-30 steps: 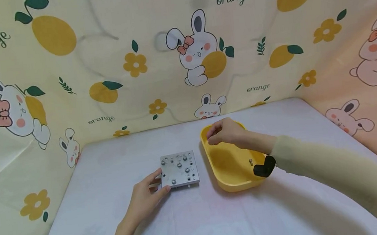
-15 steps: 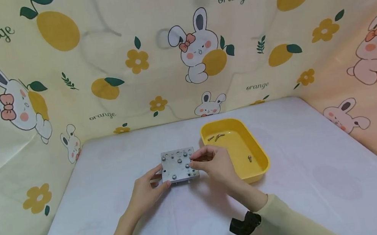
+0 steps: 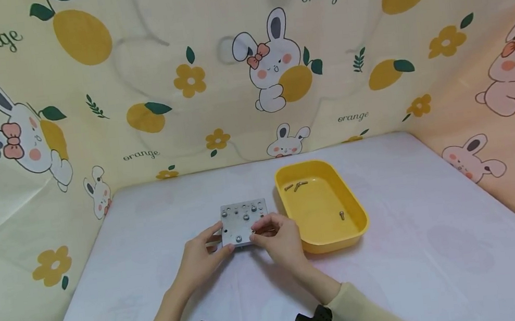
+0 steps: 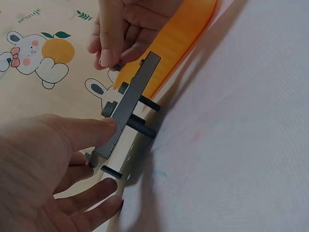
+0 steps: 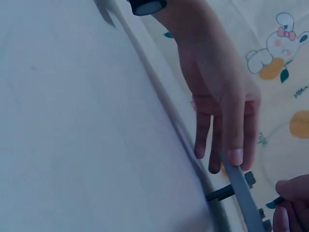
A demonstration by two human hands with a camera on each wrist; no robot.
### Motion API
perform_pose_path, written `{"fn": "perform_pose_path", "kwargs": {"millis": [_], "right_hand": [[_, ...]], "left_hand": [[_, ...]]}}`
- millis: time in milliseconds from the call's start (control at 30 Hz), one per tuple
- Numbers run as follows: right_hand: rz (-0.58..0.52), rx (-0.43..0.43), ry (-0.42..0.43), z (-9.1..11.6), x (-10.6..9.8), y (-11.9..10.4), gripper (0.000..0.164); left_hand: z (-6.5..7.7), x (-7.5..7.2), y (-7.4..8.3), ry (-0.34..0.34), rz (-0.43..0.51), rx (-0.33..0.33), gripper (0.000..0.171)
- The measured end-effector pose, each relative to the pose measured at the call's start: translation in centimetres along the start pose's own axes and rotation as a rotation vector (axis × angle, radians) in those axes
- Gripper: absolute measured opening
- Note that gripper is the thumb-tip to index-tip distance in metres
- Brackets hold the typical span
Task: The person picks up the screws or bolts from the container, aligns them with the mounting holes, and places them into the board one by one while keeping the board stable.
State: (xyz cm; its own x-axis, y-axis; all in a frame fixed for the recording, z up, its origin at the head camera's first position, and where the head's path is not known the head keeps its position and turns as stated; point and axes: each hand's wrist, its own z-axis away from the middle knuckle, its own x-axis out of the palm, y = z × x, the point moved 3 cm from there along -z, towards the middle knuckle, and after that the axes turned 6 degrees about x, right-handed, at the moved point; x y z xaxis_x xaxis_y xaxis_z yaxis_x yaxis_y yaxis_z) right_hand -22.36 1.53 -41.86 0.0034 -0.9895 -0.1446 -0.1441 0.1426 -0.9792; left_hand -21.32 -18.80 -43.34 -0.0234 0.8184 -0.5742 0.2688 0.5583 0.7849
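Observation:
A square grey metal plate with drilled holes is raised over the table, several screws standing in it. My left hand grips its left edge, the thumb along the near side. In the left wrist view, threaded shanks poke out below the plate. Over the plate's right part, my right hand pinches a small dark screw between thumb and forefinger; the fingers hide most of it. The right wrist view shows the left hand at the plate's edge and the right fingertips close to its top face.
Just right of the plate stands a yellow tray. One loose screw lies in its near right part, and several more screws lie at its far left. A printed cloth hangs behind the white table.
From above the tray, my right hand has come left and toward me to the plate, then moved a little further left across it. The left hand keeps its grip on the plate.

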Motion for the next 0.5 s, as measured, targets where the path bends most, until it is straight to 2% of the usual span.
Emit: {"fn": "perform_pose_path", "kwargs": {"millis": [200,500], "right_hand": [[0.009,0.024,0.029,-0.30,-0.58,0.53,0.022],[0.035,0.066,0.023,-0.40,-0.84,0.63,0.022]], "left_hand": [[-0.07,0.08,0.04,-0.003,-0.008,-0.003,0.065],[0.04,0.07,0.20,0.007,-0.021,0.000,0.065]]}}
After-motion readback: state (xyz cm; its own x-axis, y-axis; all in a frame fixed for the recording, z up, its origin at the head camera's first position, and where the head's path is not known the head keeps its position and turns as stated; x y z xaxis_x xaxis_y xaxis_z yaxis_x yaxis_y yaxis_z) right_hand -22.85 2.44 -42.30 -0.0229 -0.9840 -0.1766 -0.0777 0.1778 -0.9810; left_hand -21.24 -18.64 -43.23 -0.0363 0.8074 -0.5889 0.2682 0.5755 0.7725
